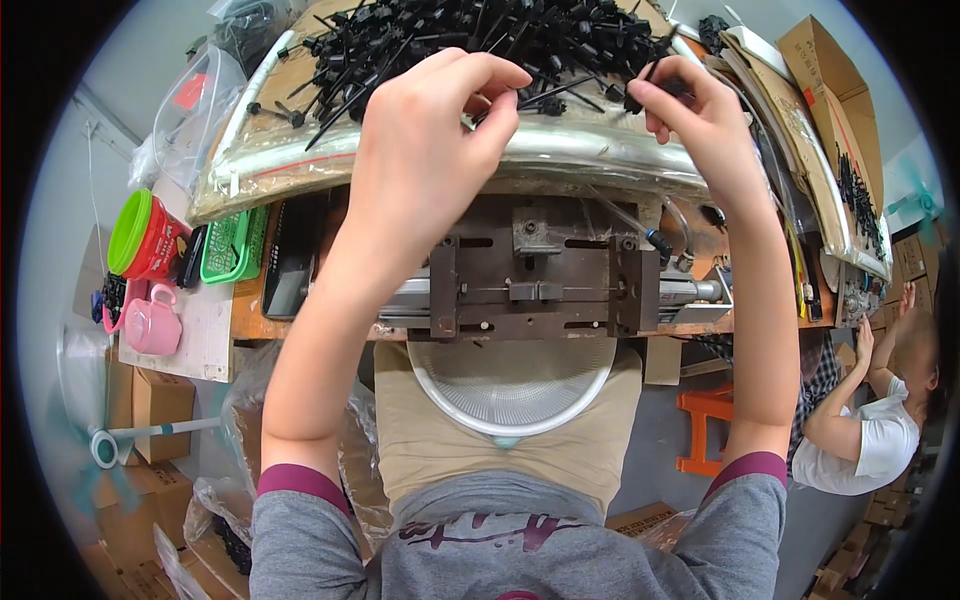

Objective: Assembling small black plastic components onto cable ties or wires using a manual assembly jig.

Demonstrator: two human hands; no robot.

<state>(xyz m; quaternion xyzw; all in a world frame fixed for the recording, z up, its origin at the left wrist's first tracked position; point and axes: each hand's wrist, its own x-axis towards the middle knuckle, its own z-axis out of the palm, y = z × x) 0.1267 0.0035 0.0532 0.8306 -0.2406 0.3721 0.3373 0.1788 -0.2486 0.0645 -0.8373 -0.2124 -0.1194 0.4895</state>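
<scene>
My left hand hovers at the near edge of a heap of black plastic parts, thin rods with thicker knobbed ends. Its thumb and fingers are bent together, and whatever they may pinch blends into the dark heap behind. At the heap's right side my right hand is closed, thumb against fingers, on a black plastic part like those in the pile. Below both hands sits a brown metal fixture with a small clamping block at its middle.
A white mesh basket rests on my lap beneath the fixture. To the left stand a green basket, a red tub and a pink mug. Cardboard lines the right. An orange stool and another person are at right.
</scene>
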